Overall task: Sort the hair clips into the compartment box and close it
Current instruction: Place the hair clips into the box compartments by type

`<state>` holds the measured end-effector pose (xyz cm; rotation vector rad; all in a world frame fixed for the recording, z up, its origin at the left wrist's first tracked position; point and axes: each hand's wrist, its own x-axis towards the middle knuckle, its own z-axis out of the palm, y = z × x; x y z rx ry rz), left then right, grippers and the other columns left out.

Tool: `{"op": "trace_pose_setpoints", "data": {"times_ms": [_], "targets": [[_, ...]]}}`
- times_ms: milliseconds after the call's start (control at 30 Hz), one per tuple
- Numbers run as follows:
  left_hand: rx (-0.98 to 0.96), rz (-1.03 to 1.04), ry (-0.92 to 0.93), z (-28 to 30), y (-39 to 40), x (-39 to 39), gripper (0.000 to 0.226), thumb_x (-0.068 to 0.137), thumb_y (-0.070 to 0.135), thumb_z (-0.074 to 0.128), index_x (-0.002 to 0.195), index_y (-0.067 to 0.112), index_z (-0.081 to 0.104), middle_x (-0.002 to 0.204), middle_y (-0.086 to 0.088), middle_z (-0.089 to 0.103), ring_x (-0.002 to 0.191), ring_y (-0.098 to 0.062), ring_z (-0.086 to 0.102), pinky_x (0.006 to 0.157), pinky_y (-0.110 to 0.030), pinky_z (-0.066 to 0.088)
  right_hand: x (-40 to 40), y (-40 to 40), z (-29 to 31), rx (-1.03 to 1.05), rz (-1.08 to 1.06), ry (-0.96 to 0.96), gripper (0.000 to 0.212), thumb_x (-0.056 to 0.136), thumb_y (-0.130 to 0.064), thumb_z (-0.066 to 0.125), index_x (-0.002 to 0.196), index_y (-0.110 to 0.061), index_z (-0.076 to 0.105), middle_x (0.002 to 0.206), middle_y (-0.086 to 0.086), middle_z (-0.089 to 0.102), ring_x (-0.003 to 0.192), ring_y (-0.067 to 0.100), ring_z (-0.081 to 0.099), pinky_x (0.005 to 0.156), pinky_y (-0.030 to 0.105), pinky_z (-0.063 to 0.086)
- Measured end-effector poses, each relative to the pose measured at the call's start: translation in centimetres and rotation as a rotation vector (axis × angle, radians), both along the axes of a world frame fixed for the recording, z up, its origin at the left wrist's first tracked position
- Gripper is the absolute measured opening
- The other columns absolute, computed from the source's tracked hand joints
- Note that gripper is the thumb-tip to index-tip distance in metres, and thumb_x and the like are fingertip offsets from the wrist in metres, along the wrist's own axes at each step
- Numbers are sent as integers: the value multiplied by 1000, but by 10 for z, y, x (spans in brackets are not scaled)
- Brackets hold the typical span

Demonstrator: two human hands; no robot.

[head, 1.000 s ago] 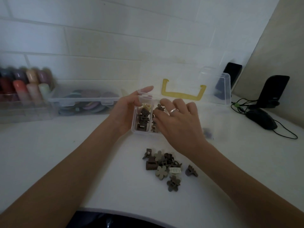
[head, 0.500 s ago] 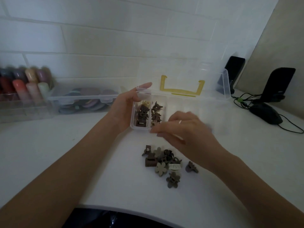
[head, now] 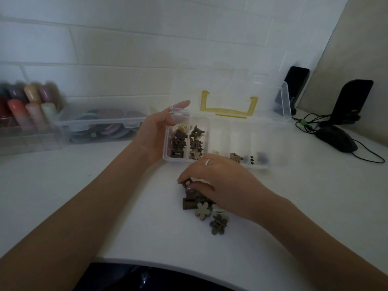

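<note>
Your right hand (head: 220, 183) covers the far side of the loose clip pile (head: 206, 208); count not readable. Bottles (head: 27, 106) at far left are blurred and cut by the frame edge. Contents of the box's (head: 270, 131) right compartments are smeared, shapes unclear. Both your forearms run out of frame at the bottom.

White table (head: 63, 196), compartment box (head: 270, 131), loose hair clips (head: 202, 211), mouse (head: 336, 139)
</note>
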<state>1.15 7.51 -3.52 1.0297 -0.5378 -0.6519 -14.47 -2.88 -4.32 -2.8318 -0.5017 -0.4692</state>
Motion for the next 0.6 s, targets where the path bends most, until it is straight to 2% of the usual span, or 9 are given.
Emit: {"op": "trace_pose_setpoints", "data": {"times_ms": [100,167,233,333,400,500,600], "targets": [[-2,-2,-3,0,0,-1,61,61,12,42,118,20,62,117,-13,57,96,-26,58,77,-33,52,-3,-3,-2,80,-31,-33,17,89,-22,60,105,-26,61,91,-5,68,91,14,58,79,39,48],[2,-1,-8,0,0,-1,61,60,12,42,118,20,62,118,-14,56,97,-27,57,77,-33,52,-4,-3,-1,153,-44,-49,14,88,-22,61,102,-25,60,90,-5,67,83,9,57,74,30,47],[4,-1,-11,1,0,-1,60,60,12,42,116,20,63,119,-15,55,98,-28,56,75,-32,52,-4,-2,1,293,-36,-109,16,83,-11,65,93,-23,59,92,-6,66,76,5,56,67,20,45],[-7,6,-2,1,-1,0,58,61,11,42,114,19,63,117,-14,56,95,-26,57,72,-30,53,-4,-5,6,655,-86,-207,34,76,1,71,86,-23,49,88,-6,63,69,12,58,60,24,49],[-7,11,-9,0,-1,0,57,61,11,42,114,19,64,116,-13,57,97,-25,59,73,-31,54,-3,-10,7,789,-110,-242,43,73,3,73,86,-22,41,88,-6,63,68,14,58,61,25,50],[-8,8,-19,-1,0,1,58,61,11,42,114,19,64,116,-13,58,97,-25,59,73,-32,53,-3,-12,8,780,-138,-272,47,71,3,75,85,-23,39,86,-7,61,67,11,56,64,23,50],[-12,0,-18,-1,0,2,58,62,11,41,115,19,64,115,-13,58,96,-25,58,69,-30,55,-5,-9,6,683,-171,-310,44,73,-4,76,81,-29,41,84,-8,59,71,10,55,64,14,46]]}}
